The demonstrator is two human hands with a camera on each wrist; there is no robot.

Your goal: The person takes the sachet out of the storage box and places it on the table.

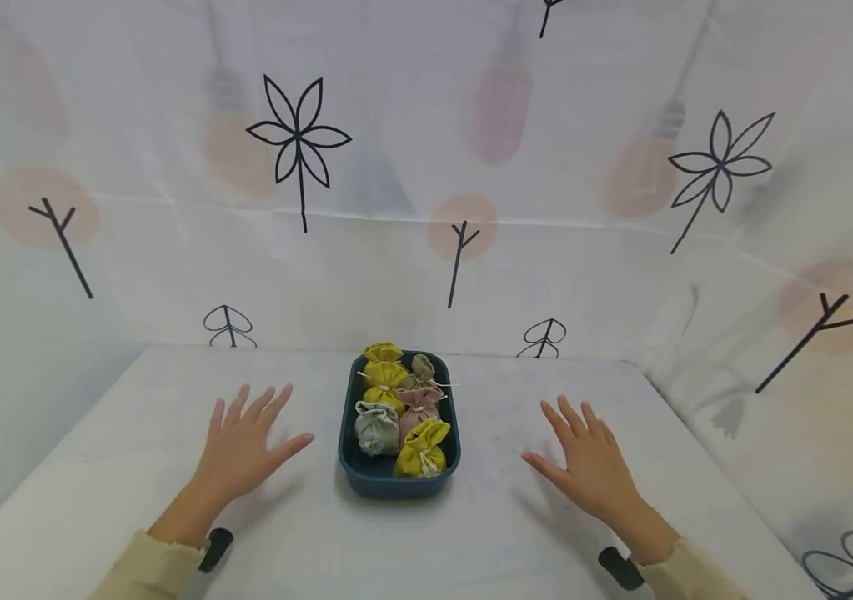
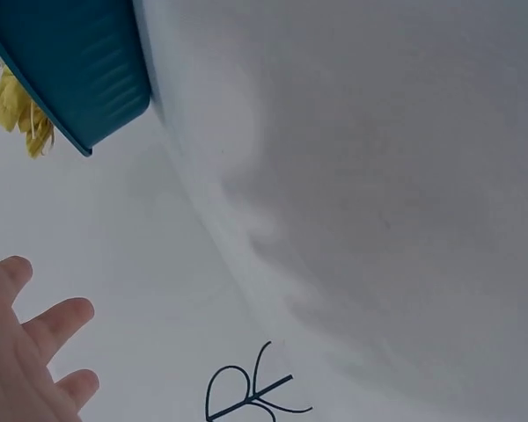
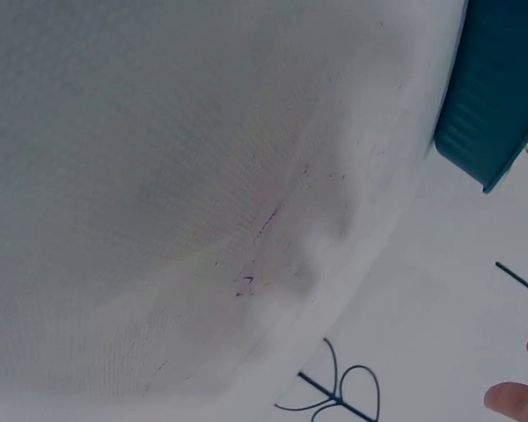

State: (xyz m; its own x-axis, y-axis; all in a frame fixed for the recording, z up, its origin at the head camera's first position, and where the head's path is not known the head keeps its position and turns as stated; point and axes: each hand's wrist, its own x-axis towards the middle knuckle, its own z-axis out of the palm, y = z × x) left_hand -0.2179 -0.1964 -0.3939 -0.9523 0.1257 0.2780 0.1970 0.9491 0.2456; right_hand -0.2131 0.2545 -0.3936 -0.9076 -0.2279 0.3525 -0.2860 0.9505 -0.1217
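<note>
In the head view a dark teal plastic basket (image 1: 399,487) stands on the white table, holding several small drawstring pouches. Yellow pouches lie at its back left and front right, among them a front yellow pouch (image 1: 423,450). A grey-green pouch (image 1: 377,429) sits at the front left, a pink pouch (image 1: 420,406) in the middle and an olive one (image 1: 422,368) behind it. My left hand (image 1: 246,454), fingers spread, hovers left of the basket and touches nothing. To the right of the basket my right hand (image 1: 587,467) is also spread and holds nothing.
The white tabletop (image 1: 501,533) extends around the basket. Behind it hangs a pale cloth backdrop (image 1: 388,275) printed with leaves, twigs and lamps, which also runs down both sides. Dark straps (image 1: 218,550) show at the wrists.
</note>
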